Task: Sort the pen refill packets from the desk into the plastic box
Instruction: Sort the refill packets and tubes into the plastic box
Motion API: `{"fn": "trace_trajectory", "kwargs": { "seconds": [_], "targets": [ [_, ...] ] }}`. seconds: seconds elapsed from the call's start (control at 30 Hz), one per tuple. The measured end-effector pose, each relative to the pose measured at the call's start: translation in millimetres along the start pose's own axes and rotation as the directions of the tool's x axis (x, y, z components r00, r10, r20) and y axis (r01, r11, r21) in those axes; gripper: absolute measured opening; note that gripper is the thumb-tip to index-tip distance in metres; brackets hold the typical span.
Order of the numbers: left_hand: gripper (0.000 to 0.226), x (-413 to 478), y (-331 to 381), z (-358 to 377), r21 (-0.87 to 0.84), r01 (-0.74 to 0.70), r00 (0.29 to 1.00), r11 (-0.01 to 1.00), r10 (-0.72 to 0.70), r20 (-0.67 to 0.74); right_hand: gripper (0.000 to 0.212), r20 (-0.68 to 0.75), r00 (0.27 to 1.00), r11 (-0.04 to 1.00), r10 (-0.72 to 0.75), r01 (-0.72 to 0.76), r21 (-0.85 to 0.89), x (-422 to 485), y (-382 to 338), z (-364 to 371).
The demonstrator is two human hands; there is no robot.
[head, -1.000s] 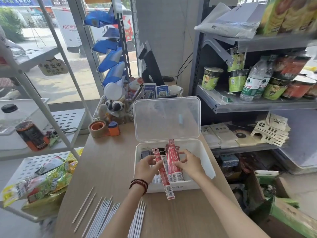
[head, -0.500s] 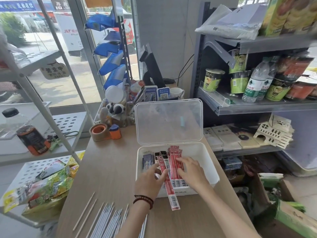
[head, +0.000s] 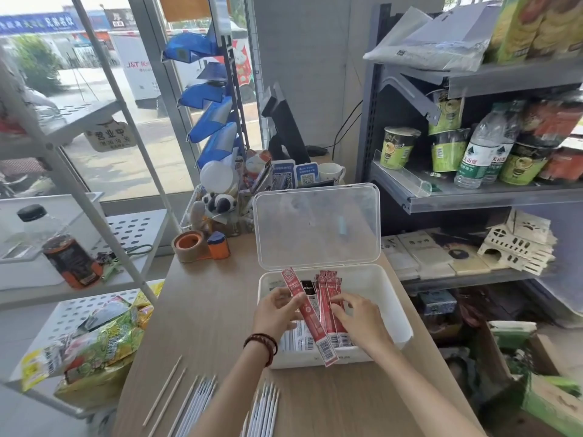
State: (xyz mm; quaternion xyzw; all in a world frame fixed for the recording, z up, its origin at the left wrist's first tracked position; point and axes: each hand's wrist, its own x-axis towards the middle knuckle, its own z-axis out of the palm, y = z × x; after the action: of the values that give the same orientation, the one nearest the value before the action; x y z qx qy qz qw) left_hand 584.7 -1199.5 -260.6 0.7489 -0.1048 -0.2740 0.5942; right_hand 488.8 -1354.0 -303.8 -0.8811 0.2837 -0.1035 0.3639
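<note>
Head view, left hand point(head: 274, 313) pinching red packet point(head: 310, 320) slanted far-left, right hand point(head: 362, 320) gripping bundle point(head: 329, 285)

The pen refill packets point(head: 328, 310) are glossy red plastic film. The plastic box point(head: 396, 307) is opaque white plastic, smooth and matt. Its lid point(head: 315, 225) is clear plastic, faintly frosted. The desk point(head: 214, 310) has a pale wood-grain surface, smooth with a dull sheen. The shelf unit point(head: 473, 198) is grey painted metal, and the rack point(head: 132, 228) is white perforated metal. The snack bags point(head: 104, 342) are shiny, crinkled foil.
</note>
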Motion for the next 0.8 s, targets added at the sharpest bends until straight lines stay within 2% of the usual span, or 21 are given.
{"fn": "trace_trajectory", "kwargs": {
  "seconds": [0.13,0.23,0.4,0.47,0.5,0.53,0.6,0.63,0.7,0.8],
  "targets": [
    [0.028,13.7,11.3,-2.3,0.015,0.064,0.996,0.998,-0.065,0.057,0.019,0.031,0.995,0.972,0.098,-0.102,0.213,0.5,-1.0,-12.1],
    [0.03,20.7,20.9,5.2,0.044,0.07,0.994,0.997,-0.073,0.086,0.023,0.031,0.996,0.94,0.085,-0.091,0.328,-4.2,-7.0,-21.9],
    [0.026,23.3,36.8,22.5,0.12,-0.028,0.988,0.992,0.009,0.154,0.042,0.15,0.989,0.908,-0.008,-0.055,0.415,-12.0,-20.4,-33.4],
    [0.026,23.7,41.5,26.8,0.16,-0.075,0.977,0.984,0.04,0.21,0.043,0.137,0.991,0.891,-0.009,-0.054,0.451,-9.4,-19.8,-35.1],
    [0.026,24.1,43.4,26.2,0.239,-0.13,0.973,0.962,0.078,0.216,0.044,0.126,0.992,0.886,-0.002,-0.057,0.461,-7.9,-18.6,-36.0],
    [0.025,24.9,45.1,22.5,0.381,-0.215,0.967,0.899,0.143,0.209,0.044,0.115,0.993,0.884,0.015,-0.066,0.463,-6.4,-17.1,-36.7],
    [0.019,27.2,46.7,9.6,0.653,-0.363,0.932,0.665,0.266,0.247,0.048,0.086,0.994,0.899,0.066,-0.096,0.428,-4.2,-13.4,-36.9],
    [0.016,29.0,46.9,2.9,0.734,-0.41,0.911,0.542,0.289,0.296,0.051,0.074,0.993,0.913,0.092,-0.114,0.391,-3.0,-11.3,-35.7],
    [0.013,30.3,45.2,-8.9,0.816,-0.446,0.89,0.368,0.276,0.362,0.058,0.071,0.989,0.929,0.133,-0.15,0.338,-1.9,-7.9,-28.8],
    [0.017,29.3,39.3,-19.5,0.859,-0.457,0.865,0.23,0.34,0.369,0.062,0.083,0.984,0.957,0.16,-0.175,0.232,-2.7,-5.2,-14.3]
  ]
}}
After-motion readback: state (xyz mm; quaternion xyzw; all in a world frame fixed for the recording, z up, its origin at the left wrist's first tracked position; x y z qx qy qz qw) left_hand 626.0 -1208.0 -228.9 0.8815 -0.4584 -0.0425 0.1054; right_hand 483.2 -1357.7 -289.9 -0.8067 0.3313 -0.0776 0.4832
